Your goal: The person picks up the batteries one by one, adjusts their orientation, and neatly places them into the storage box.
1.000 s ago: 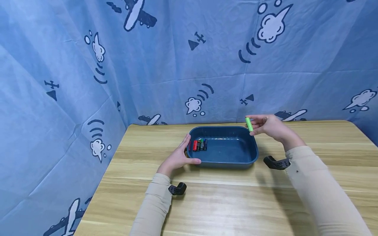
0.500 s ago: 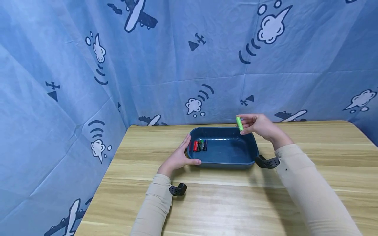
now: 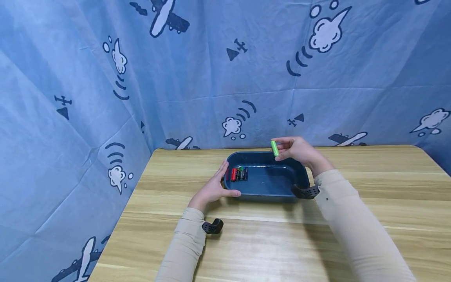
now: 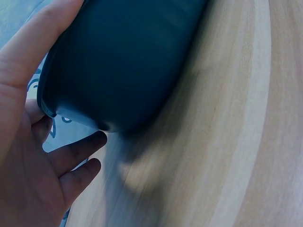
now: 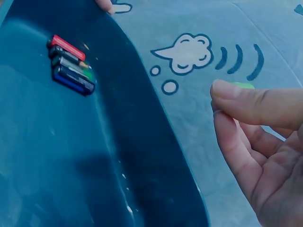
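Note:
A dark blue plastic basin [image 3: 269,182] stands on the wooden table. Its left end is held by my left hand [image 3: 213,189], thumb along the front rim and fingers spread against the end wall. In the left wrist view, two fingertips [image 4: 97,137] show close to the basin's outer wall. Above the basin's back rim, my right hand [image 3: 299,152] pinches a bright green battery [image 3: 275,149] between thumb and fingers. The thumb hides most of that battery in the right wrist view. Several batteries [image 5: 71,66], red, black, grey-green and blue, lie side by side on the basin's floor at the left.
The wooden table [image 3: 246,243] extends in front of the basin and to both sides. A blue curtain [image 3: 197,70] with planes and clouds hangs behind it and along the left. Black wrist mounts [image 3: 213,226] stick out from both sleeves.
My right hand has moved left with the green battery, from the basin's back right corner to over its back rim. The left hand and the row of batteries have stayed put.

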Motion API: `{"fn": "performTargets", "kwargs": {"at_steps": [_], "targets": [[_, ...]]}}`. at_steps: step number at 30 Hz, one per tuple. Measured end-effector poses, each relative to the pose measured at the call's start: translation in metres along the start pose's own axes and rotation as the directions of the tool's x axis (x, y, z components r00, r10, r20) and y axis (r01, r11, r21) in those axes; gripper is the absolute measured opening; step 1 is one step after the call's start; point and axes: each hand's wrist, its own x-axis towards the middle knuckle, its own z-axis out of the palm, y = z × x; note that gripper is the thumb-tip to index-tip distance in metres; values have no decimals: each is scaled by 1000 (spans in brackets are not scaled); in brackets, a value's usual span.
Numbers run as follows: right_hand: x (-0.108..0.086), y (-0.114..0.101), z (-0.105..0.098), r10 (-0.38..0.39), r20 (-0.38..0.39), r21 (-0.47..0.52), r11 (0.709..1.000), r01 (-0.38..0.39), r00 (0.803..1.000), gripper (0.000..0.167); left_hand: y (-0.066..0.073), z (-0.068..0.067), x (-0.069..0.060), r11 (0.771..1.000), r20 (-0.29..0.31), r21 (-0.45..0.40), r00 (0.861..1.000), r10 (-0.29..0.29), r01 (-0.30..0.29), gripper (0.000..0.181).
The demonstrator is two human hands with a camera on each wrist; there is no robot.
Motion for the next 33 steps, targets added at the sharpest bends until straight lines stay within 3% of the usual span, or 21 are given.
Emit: {"fn": "performTargets", "kwargs": {"at_steps": [19,33], "targets": [[22,12,36,38,42,72,997,-41,998,64,2,0,-1,1000,-5,-21,1000,-16,16,113],[33,23,57,158,71,80,983,-163,985,67,0,0,0,999,-5,-21,999,-33,33,110]]}}
